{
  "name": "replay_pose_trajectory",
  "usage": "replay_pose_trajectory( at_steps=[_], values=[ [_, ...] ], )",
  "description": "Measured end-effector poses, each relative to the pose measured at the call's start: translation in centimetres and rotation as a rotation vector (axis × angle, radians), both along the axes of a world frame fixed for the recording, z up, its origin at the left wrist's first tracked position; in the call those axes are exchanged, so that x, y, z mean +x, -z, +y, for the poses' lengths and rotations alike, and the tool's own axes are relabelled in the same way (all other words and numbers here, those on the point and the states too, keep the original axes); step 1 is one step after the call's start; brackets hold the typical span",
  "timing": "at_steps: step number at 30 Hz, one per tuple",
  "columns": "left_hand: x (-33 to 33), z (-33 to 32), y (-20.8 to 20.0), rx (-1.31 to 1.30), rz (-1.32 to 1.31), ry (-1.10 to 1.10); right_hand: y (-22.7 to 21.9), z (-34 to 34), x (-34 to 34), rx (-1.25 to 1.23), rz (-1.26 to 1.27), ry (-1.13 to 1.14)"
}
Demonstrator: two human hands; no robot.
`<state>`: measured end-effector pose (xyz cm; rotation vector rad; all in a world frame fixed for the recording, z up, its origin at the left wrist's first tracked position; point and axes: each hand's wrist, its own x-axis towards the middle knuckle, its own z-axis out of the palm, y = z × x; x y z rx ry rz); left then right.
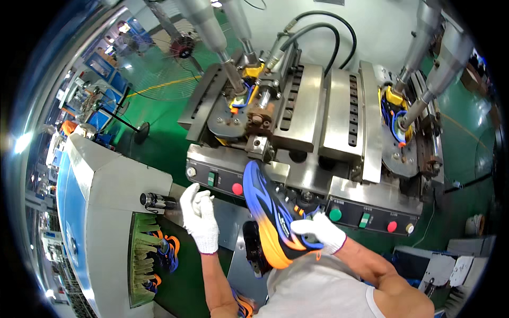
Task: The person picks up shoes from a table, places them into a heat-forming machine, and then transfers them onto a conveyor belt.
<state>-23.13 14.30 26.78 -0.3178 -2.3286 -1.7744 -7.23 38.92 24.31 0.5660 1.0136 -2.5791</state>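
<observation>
My right hand point(322, 232), in a white glove, grips a blue, black and orange sports shoe point(269, 214) at its heel collar. The shoe is tilted, its toe pointing up toward the machine and its orange heel near my body. Apart from the shoe, to its left, my left hand point(200, 218) is raised in a white glove, fingers loosely bent and apart, nothing seen in it. A black block-like part point(255, 248) lies beside the shoe's heel. Ahead stands a two-station metal press machine point(298, 108); a blue shoe point(244, 99) sits at its left station and another blue shoe point(395, 123) at its right.
On the left, a grey cabinet point(108, 212) has a fringed opening point(142, 265), with several similar shoes point(169, 253) beside it. A black flask point(158, 201) lies near the cabinet's edge. Button panels point(371, 216) line the machine's front. A fan point(182, 46) stands at the back left.
</observation>
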Motion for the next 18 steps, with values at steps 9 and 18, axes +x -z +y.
replay_pose_trajectory(
  at_steps=[9, 18],
  values=[
    [9.3, 3.3, 6.5, 0.713, -0.723, 0.307, -5.0, -0.3, -4.5, 1.004, 0.486, -0.351],
    [14.8, -2.9, 7.9, 1.212, -1.161, 0.103, 1.0, -5.6, -9.0, 1.094, 0.992, -0.515]
  ],
)
